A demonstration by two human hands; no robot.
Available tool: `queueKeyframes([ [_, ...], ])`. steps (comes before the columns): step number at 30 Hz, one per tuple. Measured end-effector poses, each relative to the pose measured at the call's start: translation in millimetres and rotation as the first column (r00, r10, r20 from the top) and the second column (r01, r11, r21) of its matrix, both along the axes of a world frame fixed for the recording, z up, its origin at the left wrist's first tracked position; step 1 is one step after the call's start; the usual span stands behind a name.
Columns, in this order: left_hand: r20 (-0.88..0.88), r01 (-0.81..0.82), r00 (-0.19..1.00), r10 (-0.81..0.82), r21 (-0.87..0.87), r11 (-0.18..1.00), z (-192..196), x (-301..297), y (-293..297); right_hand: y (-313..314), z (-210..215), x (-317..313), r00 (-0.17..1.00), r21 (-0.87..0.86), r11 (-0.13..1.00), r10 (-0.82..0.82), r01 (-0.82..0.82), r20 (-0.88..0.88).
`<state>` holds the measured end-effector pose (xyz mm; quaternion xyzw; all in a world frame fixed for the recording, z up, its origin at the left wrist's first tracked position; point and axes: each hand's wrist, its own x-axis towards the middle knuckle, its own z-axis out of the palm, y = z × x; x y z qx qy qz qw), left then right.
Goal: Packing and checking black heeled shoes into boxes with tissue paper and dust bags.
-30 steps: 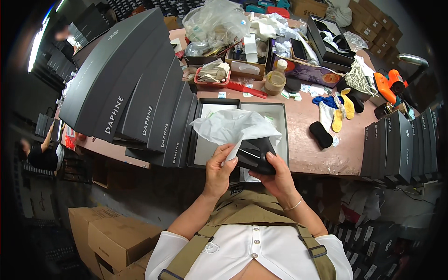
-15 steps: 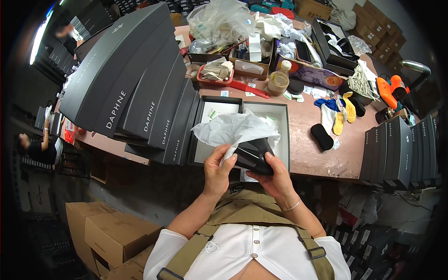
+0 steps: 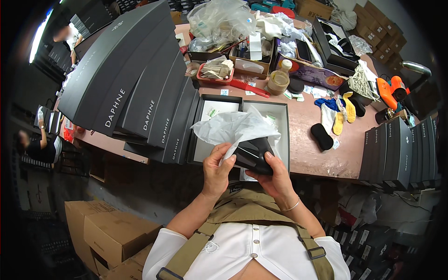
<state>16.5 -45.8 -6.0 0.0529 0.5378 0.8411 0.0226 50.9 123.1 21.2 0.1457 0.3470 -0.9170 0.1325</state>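
Head: shoe (image 3: pixel 256 162) over box (image 3: pixel 283 114)
Left hand (image 3: pixel 218 171): pinching paper (image 3: pixel 232 128), shoe at 3 o'clock
Right hand (image 3: pixel 276 176): grasping shoe, shoe at 11 o'clock
Shoe axis: part paper-covered, cannot tell

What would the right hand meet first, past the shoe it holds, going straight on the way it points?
Past the black shoe, the right hand would probably first meet the white tissue paper at its far side; the open shoebox seems lower, though depth is unclear.
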Motion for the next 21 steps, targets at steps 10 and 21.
queueKeyframes([
  [10, 0.006, -0.01, 1.0, 0.011, -0.042, 0.999, 3.9, -1.0, 0.7, 0.8, -2.3, 0.1, 1.0, -0.009, 1.0, 0.004, -0.005, -0.014],
  [21, -0.033, -0.007, 0.999, 0.003, -0.113, 0.994, 3.2, -0.2, -1.9, 0.7, -7.3, -0.1, 1.0, 0.011, 1.0, 0.002, -0.002, -0.017],
])
